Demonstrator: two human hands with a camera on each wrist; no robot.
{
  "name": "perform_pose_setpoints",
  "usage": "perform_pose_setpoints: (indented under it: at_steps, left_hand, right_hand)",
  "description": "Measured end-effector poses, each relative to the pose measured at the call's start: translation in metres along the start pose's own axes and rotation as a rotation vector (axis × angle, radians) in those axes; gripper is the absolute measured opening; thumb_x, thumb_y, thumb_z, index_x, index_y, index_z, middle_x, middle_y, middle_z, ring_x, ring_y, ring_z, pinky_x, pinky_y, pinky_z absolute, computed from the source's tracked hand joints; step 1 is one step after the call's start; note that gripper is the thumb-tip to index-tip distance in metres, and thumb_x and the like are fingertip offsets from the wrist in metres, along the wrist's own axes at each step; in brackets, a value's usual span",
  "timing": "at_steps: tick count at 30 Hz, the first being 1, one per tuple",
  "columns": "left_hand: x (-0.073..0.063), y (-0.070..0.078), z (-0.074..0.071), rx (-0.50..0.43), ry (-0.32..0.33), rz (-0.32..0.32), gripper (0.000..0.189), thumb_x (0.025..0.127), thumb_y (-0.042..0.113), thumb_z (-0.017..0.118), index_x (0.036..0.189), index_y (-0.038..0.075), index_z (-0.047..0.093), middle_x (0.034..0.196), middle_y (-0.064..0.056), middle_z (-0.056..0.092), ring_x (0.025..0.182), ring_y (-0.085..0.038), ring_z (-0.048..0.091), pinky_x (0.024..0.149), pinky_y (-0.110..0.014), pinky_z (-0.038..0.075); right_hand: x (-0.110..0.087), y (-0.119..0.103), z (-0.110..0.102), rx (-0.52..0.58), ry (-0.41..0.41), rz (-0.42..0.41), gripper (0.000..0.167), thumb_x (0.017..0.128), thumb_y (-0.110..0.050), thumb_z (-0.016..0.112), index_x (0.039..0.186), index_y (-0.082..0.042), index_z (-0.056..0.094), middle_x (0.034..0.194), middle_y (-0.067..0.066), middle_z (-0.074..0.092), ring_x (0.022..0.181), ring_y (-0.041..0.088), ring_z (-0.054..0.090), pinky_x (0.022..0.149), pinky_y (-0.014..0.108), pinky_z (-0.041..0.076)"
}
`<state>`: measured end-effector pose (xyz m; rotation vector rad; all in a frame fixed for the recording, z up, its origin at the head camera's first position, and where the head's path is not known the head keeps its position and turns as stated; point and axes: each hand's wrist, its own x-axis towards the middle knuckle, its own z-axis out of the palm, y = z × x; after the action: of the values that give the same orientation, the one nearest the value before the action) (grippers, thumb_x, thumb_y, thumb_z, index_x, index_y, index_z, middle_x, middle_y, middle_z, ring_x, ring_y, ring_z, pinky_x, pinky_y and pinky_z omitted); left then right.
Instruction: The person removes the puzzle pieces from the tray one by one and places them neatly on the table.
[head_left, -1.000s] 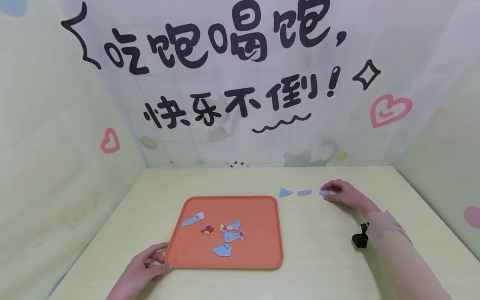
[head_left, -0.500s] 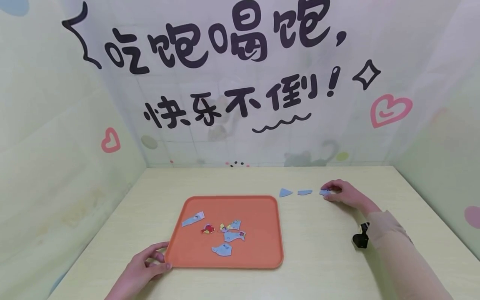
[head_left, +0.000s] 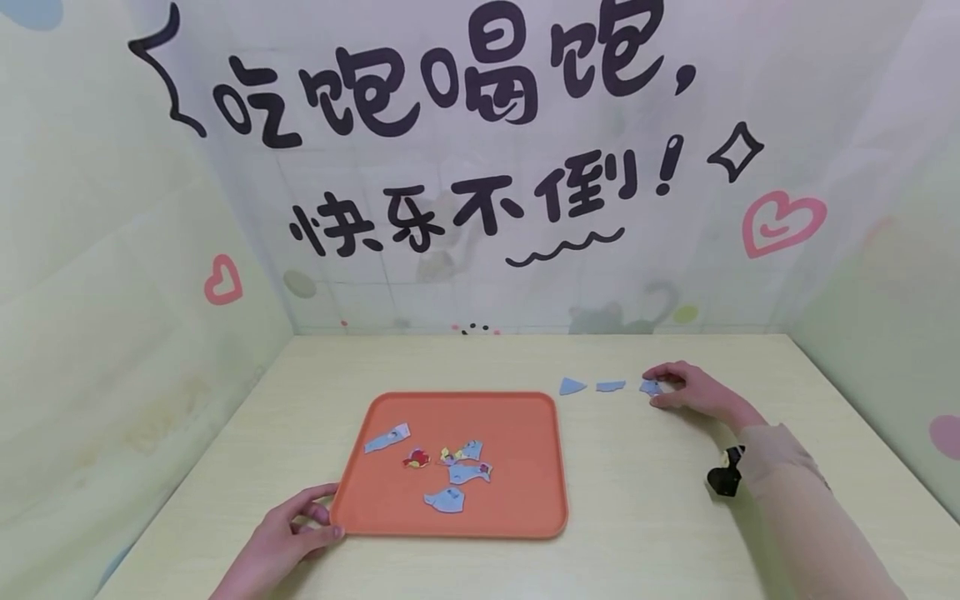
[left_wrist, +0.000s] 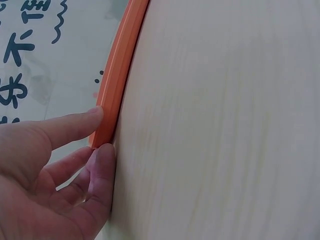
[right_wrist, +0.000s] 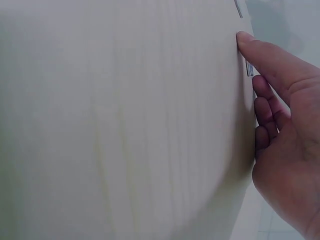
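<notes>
In the head view my left hand (head_left: 288,533) holds the near left corner of the orange tray (head_left: 525,508). The left wrist view shows its thumb and fingertips against the tray's outer wall (left_wrist: 117,75). My right hand (head_left: 697,392) is at the back right of the table, thumb and fingers spread around a small light blue puzzle piece (head_left: 649,387). That piece lies flat, its edge (right_wrist: 249,69) showing between thumb and fingers in the right wrist view. To its left, in a row, are a narrow blue piece (head_left: 611,386) and a triangular blue piece (head_left: 572,386).
Inside the tray lie a long blue piece (head_left: 387,437), a red piece (head_left: 417,458), a whale-like blue piece (head_left: 470,473), another blue piece (head_left: 446,500) and small overlapping ones. A black object (head_left: 724,481) shows beside the right sleeve. Behind the table (head_left: 637,500) stands a printed wall (head_left: 420,292).
My right thumb and fingers have parted slightly, so more of the blue piece shows between them. The left hand and the tray stay in place.
</notes>
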<state>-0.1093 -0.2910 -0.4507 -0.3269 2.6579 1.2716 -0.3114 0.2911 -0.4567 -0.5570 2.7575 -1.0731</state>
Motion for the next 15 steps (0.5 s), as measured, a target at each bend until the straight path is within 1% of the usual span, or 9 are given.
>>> perform_pose_setpoints:
  at_steps: [8,15]
  left_hand:
    - [0.0035,-0.0007,0.0008,0.008,0.004,-0.018,0.065,0.084,0.019,0.078,0.142,0.006,0.05,0.098,-0.004,0.061,0.073,-0.015,0.054,0.063,-0.023,0.048]
    - [0.0024,-0.0028,-0.0003,0.001,0.001,-0.016,0.066,0.083,0.018,0.078,0.142,0.007,0.05,0.098,-0.004,0.061,0.07,-0.015,0.053,0.062,-0.024,0.048]
  right_hand:
    - [0.0007,0.0014,-0.0014,0.003,-0.008,0.01,0.049,0.089,-0.024,0.073,0.13,-0.001,0.06,0.137,0.025,0.052,0.128,0.042,0.046,0.108,0.057,0.036]
    - [0.0026,0.0022,-0.0007,0.008,-0.015,0.019,0.049,0.089,-0.025,0.073,0.131,-0.002,0.059,0.138,0.025,0.052,0.127,0.041,0.046,0.107,0.056,0.036]
